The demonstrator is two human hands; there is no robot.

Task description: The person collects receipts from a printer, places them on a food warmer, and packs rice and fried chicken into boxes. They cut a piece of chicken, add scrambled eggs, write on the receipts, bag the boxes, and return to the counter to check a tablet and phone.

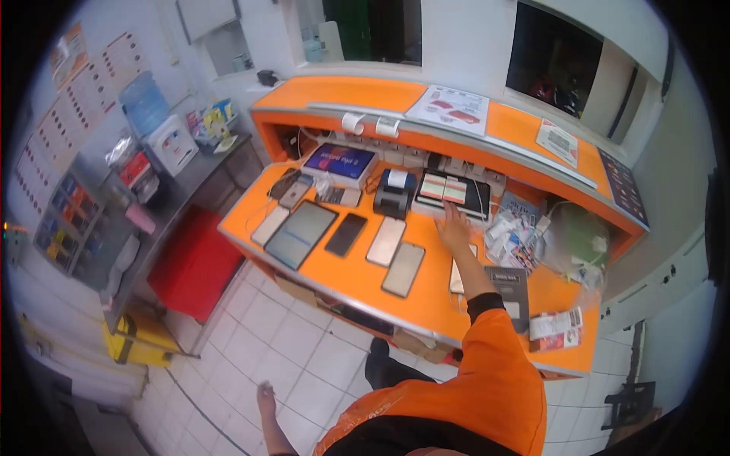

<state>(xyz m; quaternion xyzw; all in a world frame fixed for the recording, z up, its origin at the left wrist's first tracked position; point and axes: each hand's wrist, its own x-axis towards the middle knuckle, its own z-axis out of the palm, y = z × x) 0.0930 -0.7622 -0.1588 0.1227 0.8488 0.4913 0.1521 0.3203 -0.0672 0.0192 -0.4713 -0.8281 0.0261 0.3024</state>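
My right hand (453,228) reaches over the orange counter, fingers stretched out and apart. Its fingertips are at the front edge of a black and white box (475,199) that has paper slips (443,188) on top. Just left of it stands a black receipt printer (393,199). A phone (458,277) lies under my right forearm, partly covered. Low beside my body hangs my left hand (265,394), away from the counter; its fingers are too small and blurred to make out.
Phones (403,270) and a tablet (301,235) lie along the counter's front, with a tablet box (339,165) behind. Cluttered small packets (517,235) and a dark booklet (511,292) are at right. A red chair (199,262) and water dispenser (169,144) stand left.
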